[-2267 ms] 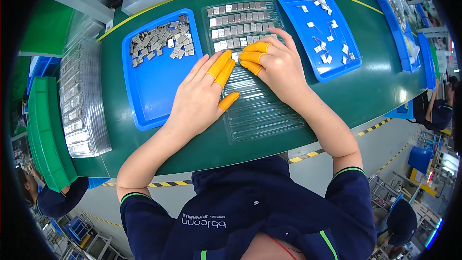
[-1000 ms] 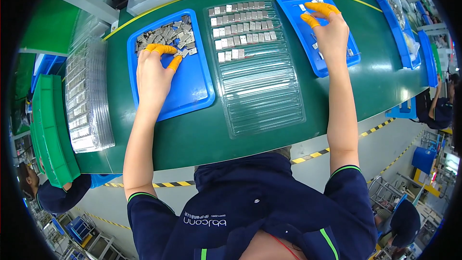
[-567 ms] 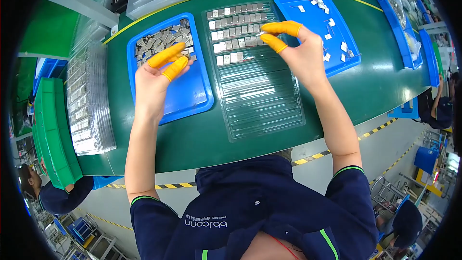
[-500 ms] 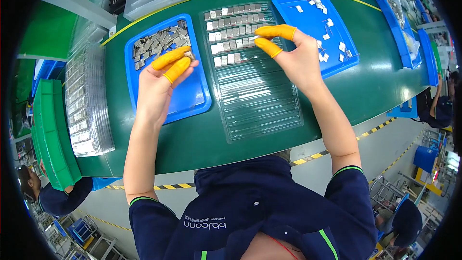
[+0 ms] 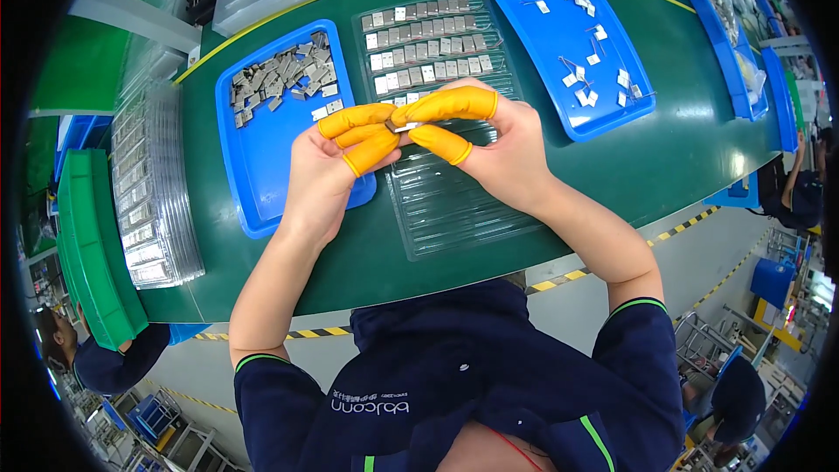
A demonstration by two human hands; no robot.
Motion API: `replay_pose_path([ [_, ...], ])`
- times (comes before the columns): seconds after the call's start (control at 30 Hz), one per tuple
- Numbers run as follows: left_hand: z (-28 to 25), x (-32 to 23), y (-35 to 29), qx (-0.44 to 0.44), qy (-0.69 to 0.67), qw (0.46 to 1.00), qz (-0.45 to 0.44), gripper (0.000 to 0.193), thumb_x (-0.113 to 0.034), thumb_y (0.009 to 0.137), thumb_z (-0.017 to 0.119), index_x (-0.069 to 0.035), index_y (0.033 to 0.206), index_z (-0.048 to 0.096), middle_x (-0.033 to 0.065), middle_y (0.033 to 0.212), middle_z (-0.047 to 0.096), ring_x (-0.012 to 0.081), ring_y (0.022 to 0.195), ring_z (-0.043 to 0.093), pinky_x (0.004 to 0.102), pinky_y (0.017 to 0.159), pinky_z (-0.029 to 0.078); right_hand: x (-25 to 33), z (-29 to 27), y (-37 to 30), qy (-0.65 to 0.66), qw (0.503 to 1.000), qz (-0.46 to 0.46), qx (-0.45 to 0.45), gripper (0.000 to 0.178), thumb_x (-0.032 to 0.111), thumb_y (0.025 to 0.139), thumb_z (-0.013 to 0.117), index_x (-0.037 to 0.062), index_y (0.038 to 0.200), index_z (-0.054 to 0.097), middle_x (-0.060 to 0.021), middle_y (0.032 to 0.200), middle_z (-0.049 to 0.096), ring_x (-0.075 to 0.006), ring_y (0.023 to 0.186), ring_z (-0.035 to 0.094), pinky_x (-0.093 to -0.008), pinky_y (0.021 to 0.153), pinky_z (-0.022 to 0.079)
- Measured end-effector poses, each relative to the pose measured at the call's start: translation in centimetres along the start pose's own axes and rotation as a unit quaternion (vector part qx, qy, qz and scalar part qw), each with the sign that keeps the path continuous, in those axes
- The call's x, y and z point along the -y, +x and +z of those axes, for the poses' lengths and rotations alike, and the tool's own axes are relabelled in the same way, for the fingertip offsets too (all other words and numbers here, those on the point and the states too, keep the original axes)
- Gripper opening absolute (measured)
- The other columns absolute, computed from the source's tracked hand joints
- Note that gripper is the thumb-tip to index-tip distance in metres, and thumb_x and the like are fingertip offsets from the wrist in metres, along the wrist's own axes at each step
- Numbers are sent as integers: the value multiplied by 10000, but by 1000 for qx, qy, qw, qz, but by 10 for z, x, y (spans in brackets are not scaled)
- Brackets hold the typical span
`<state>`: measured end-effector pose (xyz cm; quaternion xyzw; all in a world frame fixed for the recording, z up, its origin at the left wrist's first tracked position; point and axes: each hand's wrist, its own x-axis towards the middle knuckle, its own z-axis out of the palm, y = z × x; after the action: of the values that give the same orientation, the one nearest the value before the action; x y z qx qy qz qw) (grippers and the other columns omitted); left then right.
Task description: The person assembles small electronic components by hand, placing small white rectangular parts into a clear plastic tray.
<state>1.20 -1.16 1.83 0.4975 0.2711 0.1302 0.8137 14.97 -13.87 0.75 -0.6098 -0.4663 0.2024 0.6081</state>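
Meeting near the centre of the frame, the bare left hand (image 5: 325, 170) and the bare right hand (image 5: 507, 153) bring together fingers wearing yellow rubber finger covers (image 5: 371, 153). The left hand's grip is closed on a small dark-grey metal piece (image 5: 391, 125), and the right hand's grip is pinched on a small flat white piece (image 5: 405, 128); the two parts lie end to end between the fingertips, though whether they are joined cannot be told. Beneath the hands, a clear ribbed plastic tray (image 5: 454, 210) carries rows of silver rectangular metal connectors (image 5: 428, 75) in its upper part, the lowest row partly hidden by the fingers. Left of centre, a blue rectangular plastic tray (image 5: 271, 175) holds a heap of loose silver metal shells (image 5: 280, 70) toward its top. At upper right, a second blue plastic tray (image 5: 546, 57) holds scattered white pieces with thin wires (image 5: 581, 0). All these trays rest on a dark-green bench (image 5: 358, 284). A stack of clear plastic trays (image 5: 153, 201) stands at the left, beside a green plastic bin (image 5: 92, 236).
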Motion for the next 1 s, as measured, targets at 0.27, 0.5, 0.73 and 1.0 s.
replay_pose_path([
  [0.27,2,-4,1,-34,21,998,44,330,-2,793,623,64,1105,538,151,995,622,212,874,640,257,722,541,7,-4,2,46,993,65,-93,188,64,735,695,22,914,661,-71,905,659,-155,848,613,-281,848,434],
  [0.5,1,6,-2,-39,60,995,71,234,38,772,624,95,996,585,167,930,635,244,833,649,271,710,545,6,4,0,163,968,185,-53,234,-4,747,674,-23,977,631,-107,987,636,-145,890,598,-257,837,461],
  [0.73,2,9,0,-44,57,993,91,225,36,758,642,97,970,597,161,920,637,246,833,649,286,743,538,8,5,-1,185,957,211,-68,233,-8,747,671,-27,976,629,-97,965,640,-136,880,598,-251,828,460],
  [1.0,1,11,0,-36,61,993,97,214,47,757,639,92,963,603,160,917,638,240,836,648,288,754,535,8,6,-2,158,964,203,-69,224,10,737,681,-30,954,641,-87,930,649,-123,846,598,-233,797,459],
])
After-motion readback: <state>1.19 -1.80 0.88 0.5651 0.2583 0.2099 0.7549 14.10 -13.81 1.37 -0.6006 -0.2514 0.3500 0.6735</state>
